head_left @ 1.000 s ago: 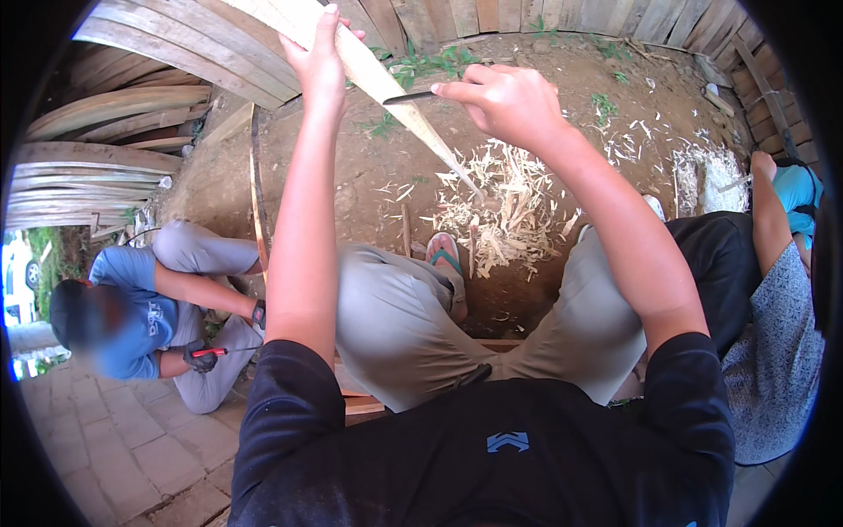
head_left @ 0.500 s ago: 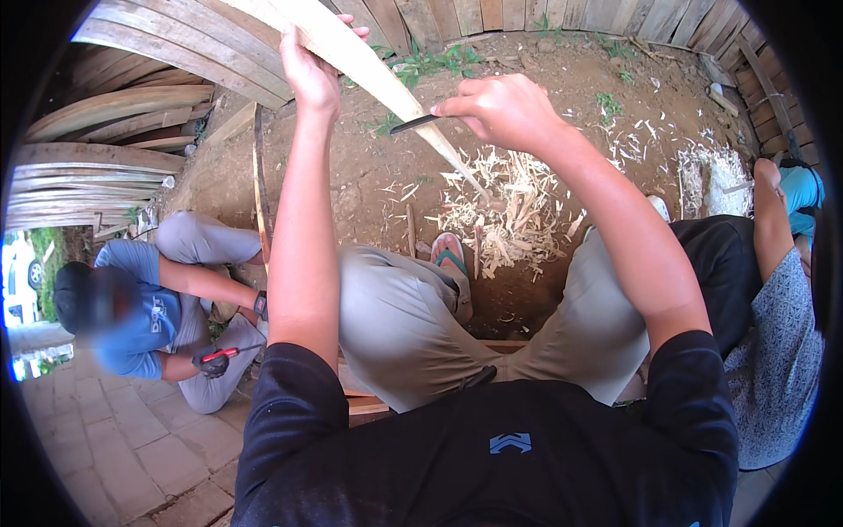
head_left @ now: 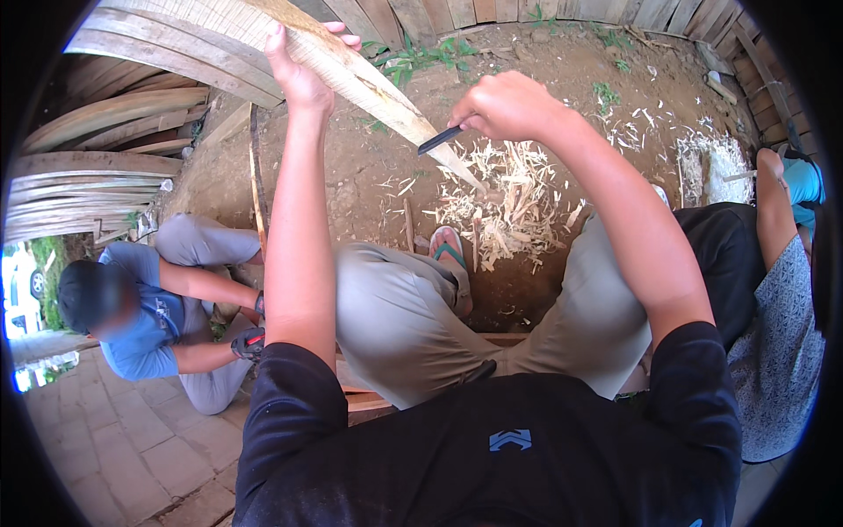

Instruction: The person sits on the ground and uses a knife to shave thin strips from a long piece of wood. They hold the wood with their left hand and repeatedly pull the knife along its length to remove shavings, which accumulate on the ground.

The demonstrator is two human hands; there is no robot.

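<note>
My left hand (head_left: 303, 75) grips a long, pale, tapered piece of wood (head_left: 369, 92), with the thumb on the near side and fingertips showing over the far edge. The wood slants down to the right, and its narrow tip rests on the ground among shavings. My right hand (head_left: 514, 107) is closed on a knife with a dark, flat blade (head_left: 439, 140). Its handle is hidden inside my fist. The blade lies across the wood near the narrow end, apparently touching it.
Wood shavings (head_left: 518, 206) pile up on the dirt before my sandalled foot (head_left: 448, 246). Stacked planks (head_left: 97, 189) stand at the left. A gloved co-worker (head_left: 140, 307) sits at left with a red-handled tool; another person (head_left: 777, 334) is close on my right.
The knife blade has shifted right and slightly down along the wood. The wood has turned, showing more of its broad face. The co-worker's gloved hand at left has moved right.
</note>
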